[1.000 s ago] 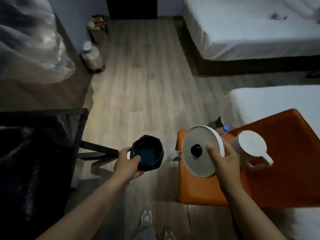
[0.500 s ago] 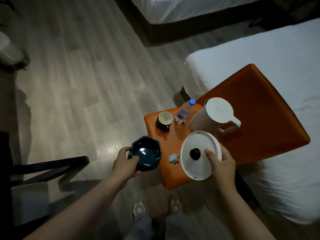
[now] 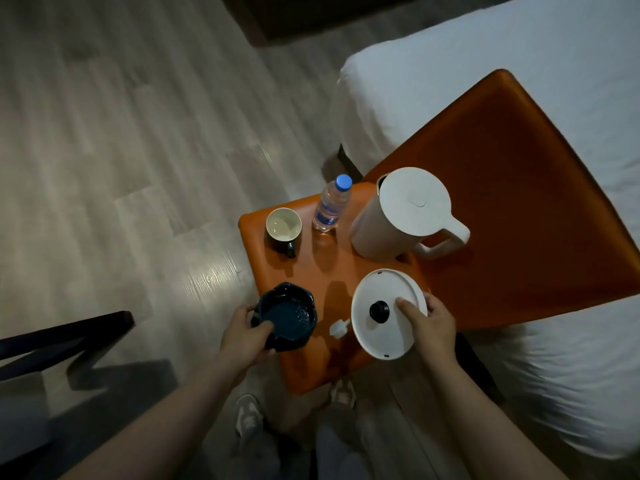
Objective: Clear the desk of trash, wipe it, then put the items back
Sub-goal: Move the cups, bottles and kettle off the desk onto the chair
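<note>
My left hand [image 3: 244, 336] grips a dark blue ashtray [image 3: 285, 315] by its near rim, over the front left corner of an orange chair seat [image 3: 311, 271]. My right hand [image 3: 429, 329] holds a round white kettle base [image 3: 384, 315] with a black centre knob, thumb on top; its white plug [image 3: 338, 328] hangs beside it. On the seat stand a white kettle [image 3: 403, 213], a water bottle with a blue cap [image 3: 332, 204] and a dark mug with a pale inside [image 3: 284, 228].
The chair's orange backrest [image 3: 519, 209] leans against a white bed [image 3: 485, 64] on the right. A dark chair frame [image 3: 65, 337] stands at the lower left on the wood floor. My shoes [image 3: 247, 415] show below.
The view has tilted down and closer to the orange chair. Both hands have carried the ashtray and kettle base over the seat's front part, lower toward it.
</note>
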A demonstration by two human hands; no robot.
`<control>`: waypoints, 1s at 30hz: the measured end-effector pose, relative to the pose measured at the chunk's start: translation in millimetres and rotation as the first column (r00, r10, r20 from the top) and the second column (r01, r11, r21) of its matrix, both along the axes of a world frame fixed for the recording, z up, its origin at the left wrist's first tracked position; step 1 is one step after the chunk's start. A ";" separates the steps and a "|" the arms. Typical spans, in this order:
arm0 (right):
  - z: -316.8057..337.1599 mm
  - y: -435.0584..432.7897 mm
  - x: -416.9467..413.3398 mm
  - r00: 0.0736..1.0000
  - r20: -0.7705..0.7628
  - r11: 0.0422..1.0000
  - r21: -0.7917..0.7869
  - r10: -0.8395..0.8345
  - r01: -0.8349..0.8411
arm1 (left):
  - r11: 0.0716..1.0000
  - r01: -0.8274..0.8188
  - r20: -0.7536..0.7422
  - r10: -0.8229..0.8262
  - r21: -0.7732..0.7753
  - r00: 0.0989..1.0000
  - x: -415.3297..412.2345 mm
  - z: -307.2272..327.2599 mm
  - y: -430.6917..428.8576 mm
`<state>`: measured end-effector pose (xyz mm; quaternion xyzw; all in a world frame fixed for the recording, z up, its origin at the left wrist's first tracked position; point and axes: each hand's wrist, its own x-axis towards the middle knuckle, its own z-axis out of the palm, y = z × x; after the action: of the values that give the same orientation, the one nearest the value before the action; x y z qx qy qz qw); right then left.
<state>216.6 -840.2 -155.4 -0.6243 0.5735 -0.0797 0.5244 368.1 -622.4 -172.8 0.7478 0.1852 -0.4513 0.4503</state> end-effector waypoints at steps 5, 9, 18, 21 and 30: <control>-37.8 -31.7 4.6 0.998 -0.038 0.998 0.049 0.044 -0.043 | 0.999 0.002 -0.017 -0.001 0.047 1.000 -2.0 -35.9 -21.1; -68.1 -51.6 5.7 0.994 -0.076 0.992 0.099 0.080 -0.073 | 0.997 0.048 0.017 -0.049 0.054 0.999 3.4 -57.8 -39.4; -120.5 -86.2 3.9 0.991 -0.102 0.982 0.176 0.090 -0.071 | 0.999 0.042 0.029 -0.043 0.035 0.999 15.6 -101.7 -77.1; -134.2 -94.1 0.2 0.983 -0.146 0.984 0.155 0.109 -0.086 | 1.000 0.023 0.023 -0.023 0.012 0.999 15.7 -112.3 -86.8; -160.7 -105.4 -10.2 0.909 -0.350 0.970 -0.002 0.226 -0.242 | 1.000 0.004 0.012 -0.004 -0.025 1.000 18.5 -135.2 -110.8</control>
<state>206.4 -945.6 -316.1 -0.7043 0.5761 0.0821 0.4066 386.6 -733.1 -308.0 0.7451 0.1754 -0.4502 0.4598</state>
